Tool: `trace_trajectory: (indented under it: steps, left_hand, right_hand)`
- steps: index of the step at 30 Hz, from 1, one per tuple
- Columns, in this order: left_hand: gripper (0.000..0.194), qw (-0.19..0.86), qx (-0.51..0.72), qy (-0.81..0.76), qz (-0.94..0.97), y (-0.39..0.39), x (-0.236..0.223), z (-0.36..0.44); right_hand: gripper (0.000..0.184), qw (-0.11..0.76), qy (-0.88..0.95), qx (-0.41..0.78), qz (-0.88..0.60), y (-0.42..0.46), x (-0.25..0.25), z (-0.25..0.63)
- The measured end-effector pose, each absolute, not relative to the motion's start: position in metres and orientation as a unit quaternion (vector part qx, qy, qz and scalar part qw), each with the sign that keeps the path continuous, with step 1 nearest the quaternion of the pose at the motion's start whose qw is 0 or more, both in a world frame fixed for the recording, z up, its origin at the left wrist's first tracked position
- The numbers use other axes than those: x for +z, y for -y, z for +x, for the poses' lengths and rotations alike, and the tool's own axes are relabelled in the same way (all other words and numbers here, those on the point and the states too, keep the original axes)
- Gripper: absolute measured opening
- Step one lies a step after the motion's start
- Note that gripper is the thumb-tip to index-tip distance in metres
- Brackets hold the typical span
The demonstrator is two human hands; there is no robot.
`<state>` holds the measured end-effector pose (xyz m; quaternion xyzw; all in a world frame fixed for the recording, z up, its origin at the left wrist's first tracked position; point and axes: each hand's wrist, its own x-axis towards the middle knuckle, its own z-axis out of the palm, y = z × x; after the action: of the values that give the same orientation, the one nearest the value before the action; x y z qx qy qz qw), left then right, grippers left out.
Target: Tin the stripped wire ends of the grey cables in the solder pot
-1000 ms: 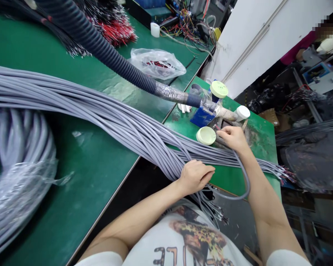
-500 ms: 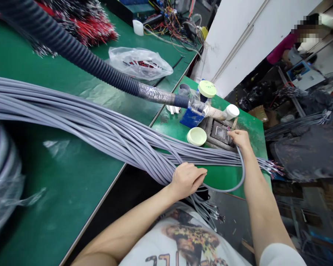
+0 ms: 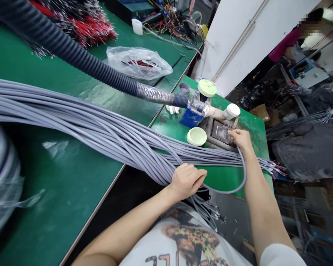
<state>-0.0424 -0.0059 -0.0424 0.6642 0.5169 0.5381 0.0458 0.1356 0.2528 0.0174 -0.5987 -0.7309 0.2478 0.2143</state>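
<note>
A thick bundle of grey sheathed cables [image 3: 108,133] runs across the green bench toward the small table on the right. My left hand [image 3: 187,181] lies curled over the bundle and presses it down. My right hand [image 3: 241,139] pinches one grey cable [image 3: 242,181], which loops below it, and the cable's stripped tip sits at the edge of a dark square metal plate [image 3: 220,132] set in a worn frame. The bundle's stripped ends [image 3: 274,167] fan out past the table's right edge. More cable ends [image 3: 208,210] hang below my left hand.
A black corrugated hose [image 3: 72,62] ends in a foil-taped joint at a blue block [image 3: 191,117]. Nearby are pale green lids [image 3: 197,136] and a white cap [image 3: 232,111]. A plastic-wrapped cable coil [image 3: 2,181] lies left; a co-worker's pink sleeve [image 3: 284,46] shows top right.
My right hand has shifted right, away from the pale green lid, and the metal plate now shows beside it. The view has turned slightly. My left hand stays on the bundle.
</note>
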Motion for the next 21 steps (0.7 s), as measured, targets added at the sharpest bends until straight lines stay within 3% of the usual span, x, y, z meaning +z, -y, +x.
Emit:
trace_trajectory:
  steps: [10,21]
  left_hand:
    - [0.011,0.051,0.527,-0.519,0.671,0.006,-0.044,-0.042]
    - [0.013,0.057,0.514,-0.532,0.671,0.008,-0.042,-0.042]
  right_hand:
    - [0.035,0.198,0.791,0.334,-0.473,-0.128,0.089,0.121]
    - [0.031,0.212,0.759,0.376,-0.487,-0.091,0.082,0.143]
